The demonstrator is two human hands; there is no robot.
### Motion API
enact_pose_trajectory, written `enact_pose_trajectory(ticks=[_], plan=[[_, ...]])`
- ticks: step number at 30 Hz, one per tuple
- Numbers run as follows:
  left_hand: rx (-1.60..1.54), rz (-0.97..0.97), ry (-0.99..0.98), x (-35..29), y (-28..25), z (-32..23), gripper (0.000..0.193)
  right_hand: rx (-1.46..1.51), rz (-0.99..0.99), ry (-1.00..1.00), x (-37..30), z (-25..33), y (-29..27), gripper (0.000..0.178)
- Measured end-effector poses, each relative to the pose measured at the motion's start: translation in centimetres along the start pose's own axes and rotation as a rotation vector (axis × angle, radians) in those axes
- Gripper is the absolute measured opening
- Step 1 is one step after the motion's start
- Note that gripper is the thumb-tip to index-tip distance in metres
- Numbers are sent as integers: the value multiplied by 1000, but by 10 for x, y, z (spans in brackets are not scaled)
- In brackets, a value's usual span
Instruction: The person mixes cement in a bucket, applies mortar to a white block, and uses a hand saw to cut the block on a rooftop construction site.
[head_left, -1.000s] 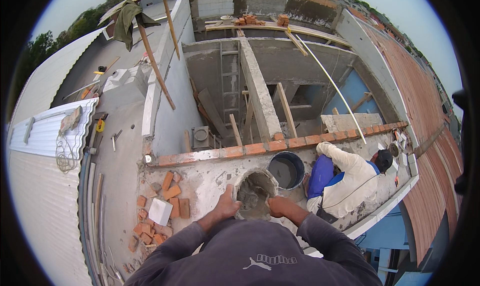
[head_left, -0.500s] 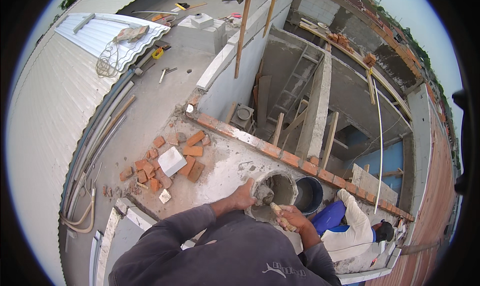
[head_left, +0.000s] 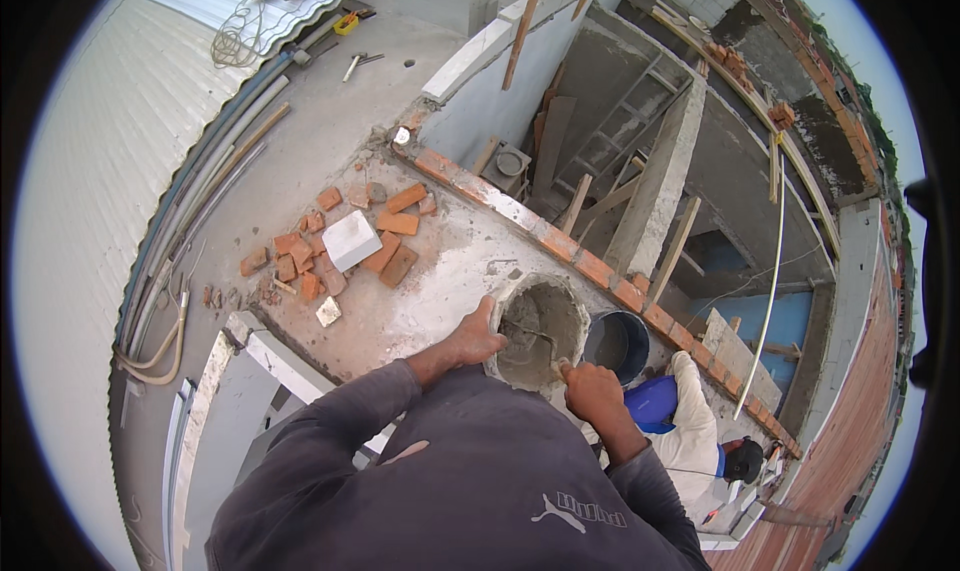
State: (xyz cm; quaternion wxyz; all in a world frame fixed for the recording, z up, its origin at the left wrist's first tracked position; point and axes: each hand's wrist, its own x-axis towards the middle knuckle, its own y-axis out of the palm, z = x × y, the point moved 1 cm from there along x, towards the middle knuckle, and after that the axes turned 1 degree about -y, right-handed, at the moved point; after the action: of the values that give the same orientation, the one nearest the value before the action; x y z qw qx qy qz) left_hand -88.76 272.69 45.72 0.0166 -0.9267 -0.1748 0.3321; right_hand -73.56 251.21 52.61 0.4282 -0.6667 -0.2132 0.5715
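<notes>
One left hand (head_left: 476,335): I am grasping the left rim of the mortar bucket (head_left: 572,311) with it.
Right hand (head_left: 596,389): I am clenching it around the handle of a trowel (head_left: 550,344), which my fingers are mostly hiding; the metal part is reaching into the mortar bucket.
Mortar bucket: it is standing directly before me, between my hands, its rim crusted grey, and mortar (head_left: 525,357) is sitting inside.
Dark bucket (head_left: 640,343): it is standing just to the right of the mortar bucket.
Co-worker (head_left: 690,433): this person is crouching to the right, near the dark bucket.
Brick row (head_left: 560,243): it is running along the far edge of the floor.
Loose bricks (head_left: 400,223): they are lying on the left around a white block (head_left: 350,240).
</notes>
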Motion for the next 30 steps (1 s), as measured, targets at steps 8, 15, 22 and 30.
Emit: enact_pose_trajectory(ticks=[8, 15, 22, 30], plan=[[41, -42, 24, -17, 14, 16, 66, 43, 228, -118, 9, 8, -8, 29], [-4, -89, 12, -14, 22, 34, 64, 307, 328, -252, 22, -30, 5, 34], [-152, -297, -191, -78, 3, 78, 67, 441, 451, -350, 85, 5, -13, 41], [-454, -739, -320, -174, -52, 164, 73, -89, 404, -774, 152, 175, -46, 29]])
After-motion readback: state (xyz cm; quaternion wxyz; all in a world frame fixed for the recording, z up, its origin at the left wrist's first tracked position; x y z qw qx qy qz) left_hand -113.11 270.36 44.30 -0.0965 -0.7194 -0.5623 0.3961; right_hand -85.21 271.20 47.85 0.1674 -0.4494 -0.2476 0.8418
